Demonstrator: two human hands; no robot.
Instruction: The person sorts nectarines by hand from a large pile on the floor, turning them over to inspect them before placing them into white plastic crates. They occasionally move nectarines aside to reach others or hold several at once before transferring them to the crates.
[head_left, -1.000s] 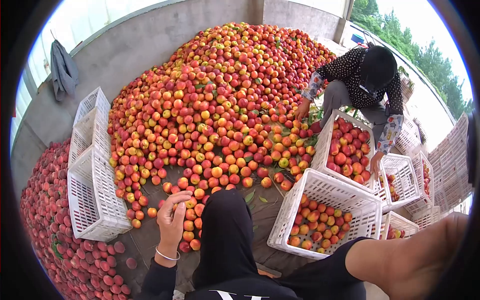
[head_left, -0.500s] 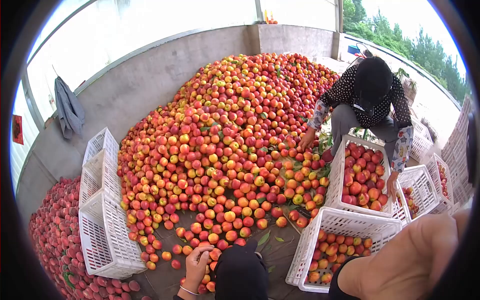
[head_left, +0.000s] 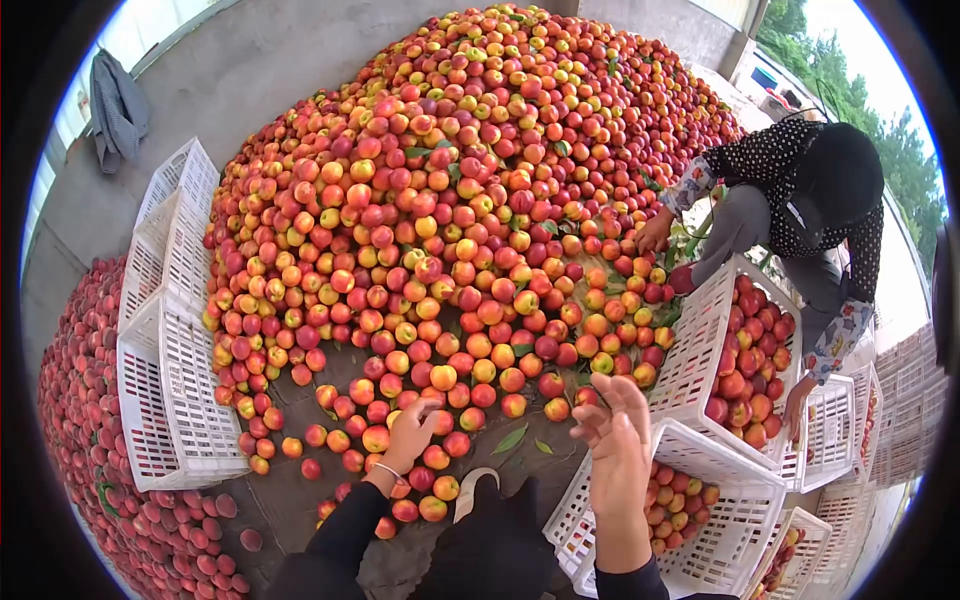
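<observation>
Left hand (head_left: 412, 432) closes on one nectarine (head_left: 377, 438), seemingly; right hand (head_left: 617, 440) open, empty, above two white crates (head_left: 722, 520).

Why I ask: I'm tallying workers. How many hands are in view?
4. Left hand on fruit at the pile's edge; right hand raised over a white crate; co-worker's reaching hand at the pile; co-worker's other hand by the full crate.
</observation>
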